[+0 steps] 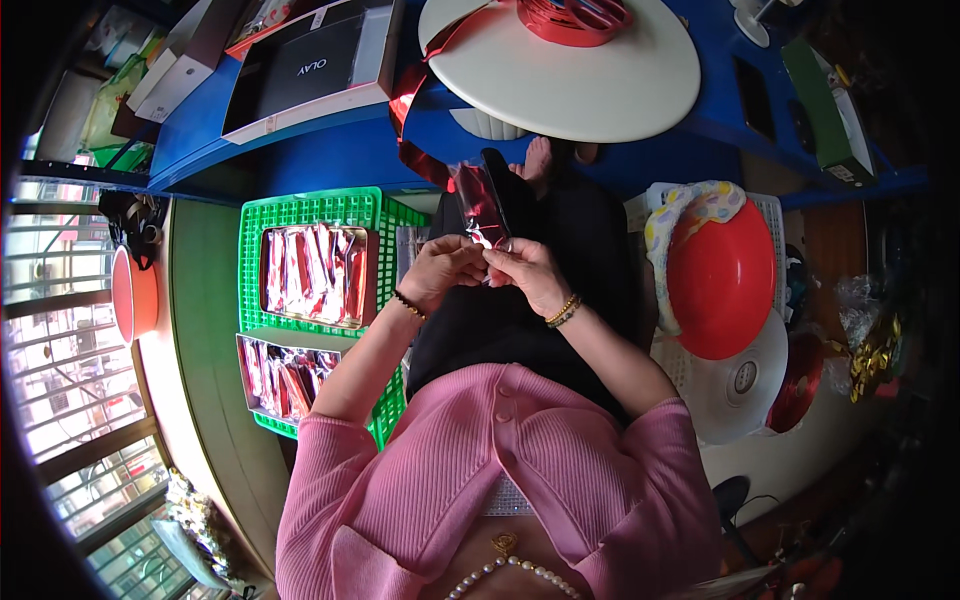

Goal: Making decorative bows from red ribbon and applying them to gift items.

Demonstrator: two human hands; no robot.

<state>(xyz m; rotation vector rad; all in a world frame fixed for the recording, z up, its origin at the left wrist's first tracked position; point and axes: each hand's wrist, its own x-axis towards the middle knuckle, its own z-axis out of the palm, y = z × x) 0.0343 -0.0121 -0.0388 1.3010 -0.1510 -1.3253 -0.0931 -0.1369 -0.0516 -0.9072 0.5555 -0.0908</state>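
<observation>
Over my lap I hold a red, shiny packet in clear plastic wrap point(475, 205) between both hands. My left hand point(440, 270) is closed in a pinch at its near end, thumb against fingers. Right beside it, my right hand point(528, 275) pinches the same end, the fingertips of both hands almost touching. A long dark piece point(496, 185) lies along the packet's right side; I cannot tell what it is. Shiny red ribbon point(410, 155) hangs from the table down to the packet's far end; whether they are joined is unclear.
Left of my legs, a green plastic basket point(405, 215) carries two boxes of similar red packets point(315, 272). To the right are a red basin point(725, 280) and a white round lid point(745, 375). Ahead, a blue table point(200, 125) bears a white disc point(560, 90) with a red ribbon roll point(575, 20).
</observation>
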